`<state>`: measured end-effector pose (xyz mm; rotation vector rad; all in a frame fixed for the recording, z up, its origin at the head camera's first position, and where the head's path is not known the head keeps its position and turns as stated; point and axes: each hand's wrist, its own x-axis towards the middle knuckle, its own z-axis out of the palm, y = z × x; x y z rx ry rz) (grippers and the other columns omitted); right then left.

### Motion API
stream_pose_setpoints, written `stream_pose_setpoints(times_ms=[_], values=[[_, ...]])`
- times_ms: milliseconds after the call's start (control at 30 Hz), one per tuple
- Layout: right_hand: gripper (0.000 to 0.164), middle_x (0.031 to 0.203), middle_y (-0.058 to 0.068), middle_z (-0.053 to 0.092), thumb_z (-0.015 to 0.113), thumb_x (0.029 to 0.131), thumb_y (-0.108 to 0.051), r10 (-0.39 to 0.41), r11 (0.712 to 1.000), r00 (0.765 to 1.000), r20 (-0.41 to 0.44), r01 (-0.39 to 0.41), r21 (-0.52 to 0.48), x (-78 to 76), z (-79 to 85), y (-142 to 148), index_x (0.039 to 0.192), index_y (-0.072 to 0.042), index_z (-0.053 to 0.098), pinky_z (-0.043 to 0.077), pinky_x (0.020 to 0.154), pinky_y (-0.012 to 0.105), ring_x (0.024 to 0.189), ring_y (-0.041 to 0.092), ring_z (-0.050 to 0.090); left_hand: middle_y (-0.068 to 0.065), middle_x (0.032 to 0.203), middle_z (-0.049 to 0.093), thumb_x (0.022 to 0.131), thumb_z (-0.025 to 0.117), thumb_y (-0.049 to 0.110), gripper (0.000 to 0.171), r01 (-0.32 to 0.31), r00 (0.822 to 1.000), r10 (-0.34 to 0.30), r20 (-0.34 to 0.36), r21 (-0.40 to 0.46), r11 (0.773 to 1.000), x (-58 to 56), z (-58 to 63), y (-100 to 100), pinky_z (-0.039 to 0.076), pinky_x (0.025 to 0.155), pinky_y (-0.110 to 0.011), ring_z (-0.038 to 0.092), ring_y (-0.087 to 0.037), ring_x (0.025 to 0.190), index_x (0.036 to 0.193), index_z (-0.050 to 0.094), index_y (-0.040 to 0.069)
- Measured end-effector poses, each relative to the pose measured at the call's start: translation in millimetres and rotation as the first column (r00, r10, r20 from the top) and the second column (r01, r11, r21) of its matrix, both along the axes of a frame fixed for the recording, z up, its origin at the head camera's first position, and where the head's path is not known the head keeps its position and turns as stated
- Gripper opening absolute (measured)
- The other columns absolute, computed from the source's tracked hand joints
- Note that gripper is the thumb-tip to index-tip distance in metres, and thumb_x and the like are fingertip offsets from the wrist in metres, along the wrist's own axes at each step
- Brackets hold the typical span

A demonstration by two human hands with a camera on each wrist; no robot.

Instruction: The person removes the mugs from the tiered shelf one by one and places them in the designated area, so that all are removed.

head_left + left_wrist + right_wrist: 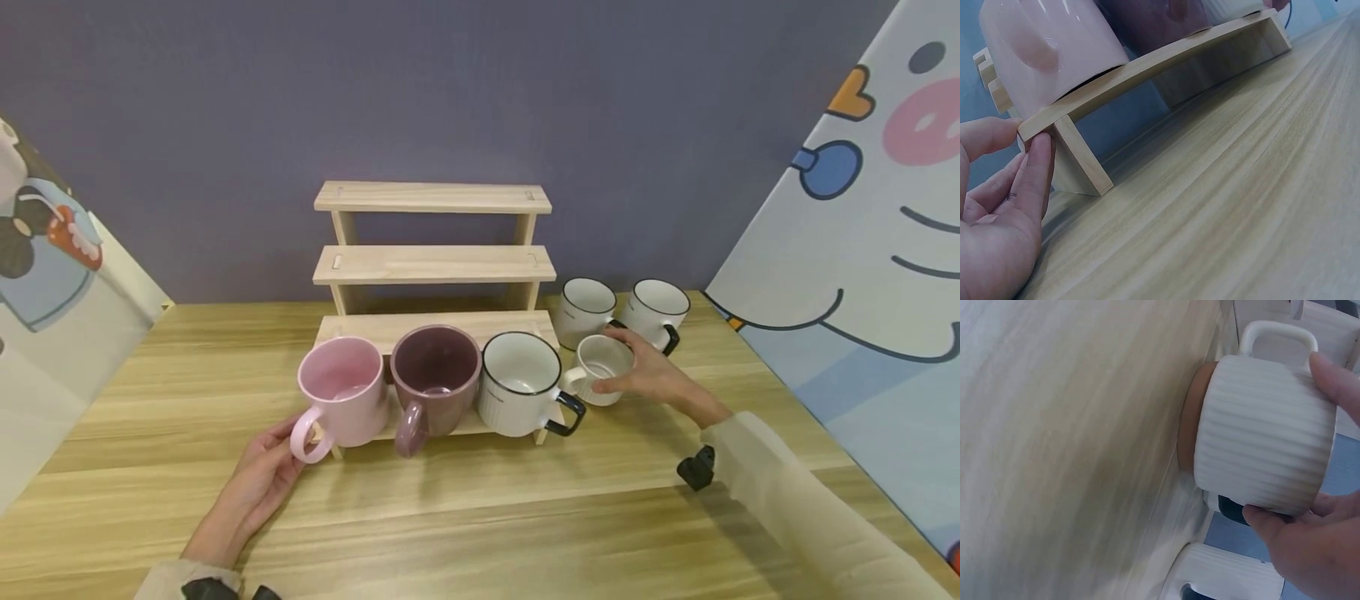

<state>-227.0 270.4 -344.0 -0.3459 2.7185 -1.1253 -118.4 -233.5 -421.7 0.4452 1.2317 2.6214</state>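
Observation:
My left hand [266,475] pinches the left end of the bottom board of a pale wooden tiered shelf [435,263], thumb on the board's end and fingers beneath, as the left wrist view shows. Just above those fingers stands a pink mug [352,408], its handle toward me. My right hand [652,371] grips a small white ribbed cup [1266,431] from its right side, thumb near the handle and fingers around the far side. The cup has a tan base band [1194,419] and a white handle pointing left. It sits by the shelf's right end, close over the table.
Beside the pink mug on the bottom board stand a purple mug [442,400] and a white black-rimmed mug [510,408], whose black handle juts right. Two more black-rimmed white mugs [573,321] stand behind the right hand. A grey wall [450,92] backs the wooden table [450,525].

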Motion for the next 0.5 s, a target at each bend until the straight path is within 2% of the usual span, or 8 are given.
stream_pose_setpoints(times_ms=[167,267,400,500], values=[[0.097,0.135,0.029,0.039,0.082,0.073,-0.025,0.030,0.999,1.000,0.000,-0.030,0.017,0.4,4.0,2.3,0.146,0.004,0.024,0.045,0.092,0.049,0.116,0.041,0.044,-0.002,0.117,0.065,0.098,0.034,-0.008,0.039,0.007,1.000,-0.007,-0.008,-0.001,1.000,-0.6,0.4,0.9,0.052,0.093,-0.016,0.063,-0.009,0.103,0.117,0.064,0.008],[0.095,0.138,0.029,0.038,0.082,0.073,-0.024,0.051,0.999,0.998,-0.022,-0.051,0.021,-0.5,7.8,3.5,0.144,0.006,0.026,0.044,0.096,0.053,0.121,0.043,0.042,-0.003,0.116,0.065,0.098,0.034,-0.008,0.039,0.008,1.000,-0.008,-0.001,0.005,1.000,-0.6,0.5,1.3,0.052,0.093,-0.016,0.063,-0.010,0.103,0.116,0.064,0.008],[0.094,0.145,0.030,0.031,0.081,0.075,-0.023,0.074,0.997,0.996,-0.043,-0.074,0.016,-1.9,18.1,2.8,0.143,0.009,0.025,0.031,0.109,0.062,0.133,0.047,0.031,-0.003,0.115,0.065,0.098,0.035,-0.008,0.038,-0.003,1.000,0.003,0.007,-0.002,1.000,-1.2,0.3,1.8,0.052,0.093,-0.016,0.064,-0.009,0.103,0.115,0.065,0.008],[0.092,0.148,0.030,0.028,0.079,0.078,-0.024,0.075,0.997,0.996,-0.045,-0.075,0.021,-1.8,30.7,-0.9,0.143,0.009,0.024,0.023,0.114,0.062,0.137,0.047,0.025,-0.001,0.115,0.065,0.098,0.036,-0.008,0.038,-0.018,1.000,0.018,0.006,-0.022,1.000,-2.0,0.3,2.6,0.052,0.092,-0.015,0.063,-0.009,0.102,0.115,0.065,0.009]])
